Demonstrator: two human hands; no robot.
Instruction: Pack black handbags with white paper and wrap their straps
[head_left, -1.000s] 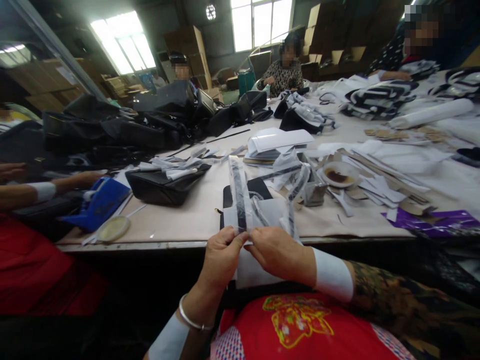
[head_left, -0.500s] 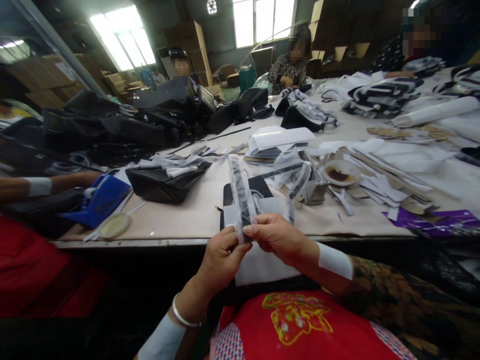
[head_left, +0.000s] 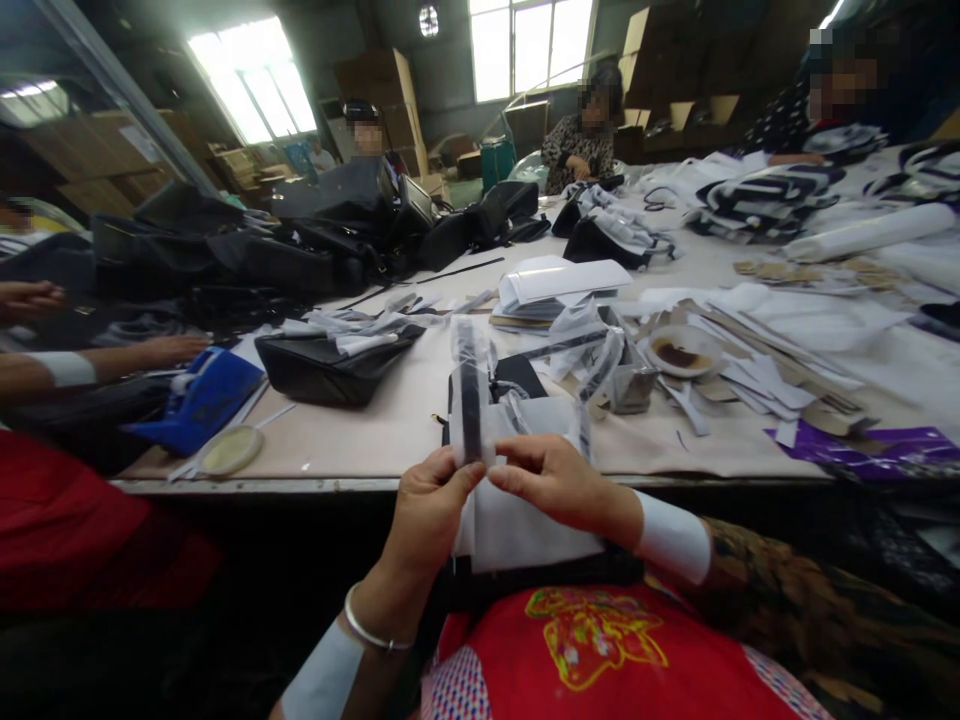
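A long, pale-topped worktable (head_left: 367,440) is filling the middle of a workshop. A large heap of black bags (head_left: 277,250) is covering its far left part. A co-worker in red (head_left: 67,540) is showing at the left edge, one hand (head_left: 176,350) reaching just behind a blue tape dispenser (head_left: 206,405). Directly in front of the wearer's red apron (head_left: 600,650), another black bag (head_left: 551,570) is lying across the table's near edge, a white sheet (head_left: 532,530) covering much of it. To its left, a separate black bag (head_left: 330,370) is resting on the tabletop with pale strips lying over it. To its right, a bowl (head_left: 684,352) with something brown inside is sitting among paper and cardboard scraps (head_left: 772,385). A black strap in clear film (head_left: 470,400) is rising from the wearer's hands, above the sheet-covered bag. The left hand (head_left: 431,505) is pinching the strap's near end between thumb and fingers. The right hand (head_left: 562,490) is holding its thumb and forefinger close together at the strap's right edge; whether they are gripping the film cannot be told.
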